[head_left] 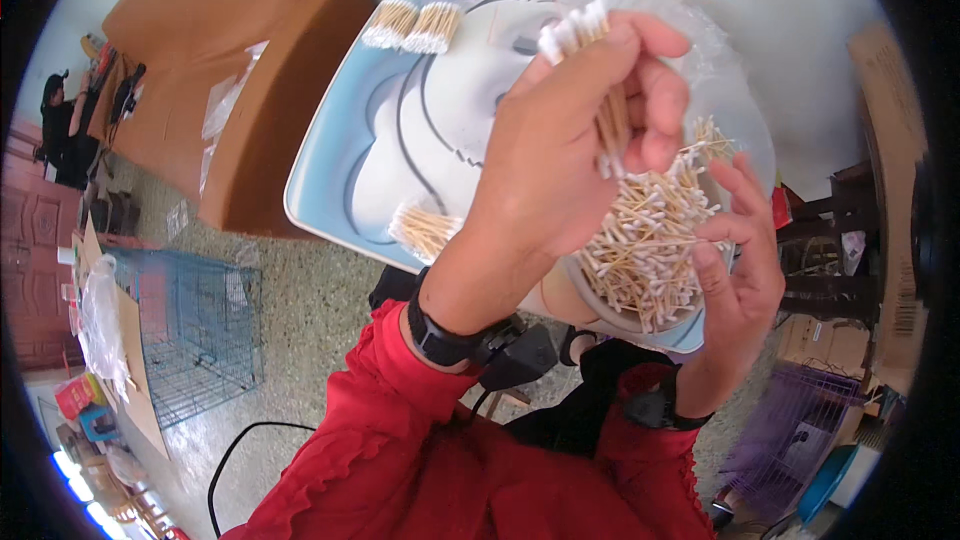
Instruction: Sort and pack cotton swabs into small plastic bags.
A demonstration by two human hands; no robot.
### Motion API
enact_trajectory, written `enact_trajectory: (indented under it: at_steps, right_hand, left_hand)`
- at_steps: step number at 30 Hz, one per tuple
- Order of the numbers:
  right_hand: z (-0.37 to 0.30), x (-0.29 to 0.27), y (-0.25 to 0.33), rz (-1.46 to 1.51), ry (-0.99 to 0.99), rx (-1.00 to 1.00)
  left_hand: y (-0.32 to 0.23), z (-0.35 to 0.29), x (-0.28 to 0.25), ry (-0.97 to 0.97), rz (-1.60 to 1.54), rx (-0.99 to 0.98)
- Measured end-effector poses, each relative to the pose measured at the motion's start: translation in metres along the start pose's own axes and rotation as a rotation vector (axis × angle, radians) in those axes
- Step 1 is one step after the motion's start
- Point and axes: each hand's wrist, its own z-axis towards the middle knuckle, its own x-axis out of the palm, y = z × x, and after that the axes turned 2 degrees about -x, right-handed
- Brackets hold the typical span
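My left hand (560, 140) is closed around a bunch of cotton swabs (612, 125), raised above the table with white tips showing at both ends. Below it, a round bowl (612, 318) is heaped with loose cotton swabs (645, 245). At the bowl's right side is my right hand (748, 265), its thumb and forefinger pinched at the end of a single swab lying over the heap. Two neat bundles of swabs (412, 26) lie side by side at the table's far left. Another bundle (425, 231) rests at the near edge, partly behind my left wrist.
The blue and white table (325, 165) has a raised rim. Clear plastic bags (735, 70) spread along its far right side. A brown sofa (215, 60) stands to the left, with a wire cage (200, 330) on the floor nearer. Cardboard (885, 140) and a purple cage (795, 430) stand right.
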Motion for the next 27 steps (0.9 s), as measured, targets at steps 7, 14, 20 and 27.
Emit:
enact_trajectory:
  at_steps: [7, 14, 20, 27]
  right_hand:
    - [-0.004, -0.009, -0.029, 0.746, -0.358, 0.29]
    - [0.0, -0.018, -0.031, 1.135, -0.512, 0.342]
    - [-0.002, -0.018, -0.037, 1.185, -0.546, 0.326]
    - [-0.001, -0.012, -0.036, 1.024, -0.541, 0.314]
  left_hand:
    - [0.025, 0.002, -0.002, -0.091, 0.105, -0.183]
    - [0.056, -0.005, 0.015, -0.092, 0.236, -0.458]
    - [0.068, -0.007, 0.021, -0.028, 0.244, -0.495]
    - [0.063, -0.006, 0.021, -0.111, 0.287, -0.371]
